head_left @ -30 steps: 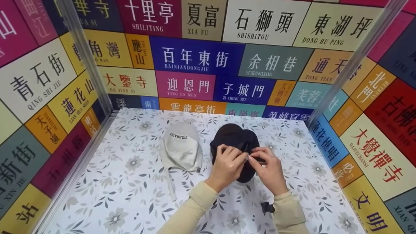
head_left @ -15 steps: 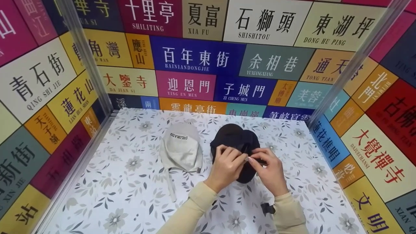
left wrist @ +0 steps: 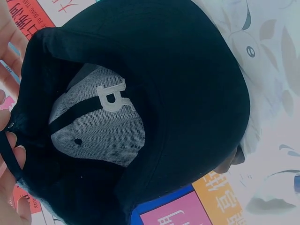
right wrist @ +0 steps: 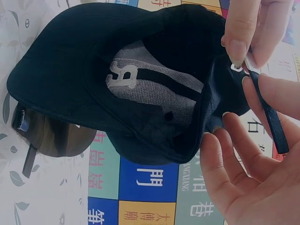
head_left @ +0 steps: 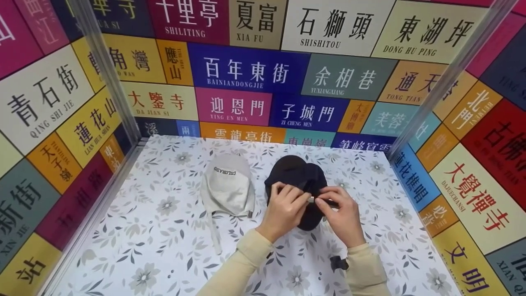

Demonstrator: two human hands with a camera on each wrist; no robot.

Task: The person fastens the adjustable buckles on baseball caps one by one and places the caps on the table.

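Note:
A black baseball cap is held between both hands, its brim and mesh lining showing in the right wrist view. My left hand pinches the back of the cap beside a small silvery buckle. Close by on the right, my right hand pinches the cap's adjusting strap near that buckle; the loose strap end sticks out past the fingers. How the strap runs through the buckle is partly hidden by fingertips. Left of the hands, a pale beige cap lettered COLORADO lies with its strap stretched toward the front.
The table has a white covering with grey flowers and leaves. Colourful sign-printed walls rise at its back and both sides, with clear corner strips. A small black piece sits at the right sleeve's cuff.
The silvery buckle shows slightly more between the fingertips than before. Both hands and the black cap stay nearly in place; the head view has shifted a little.

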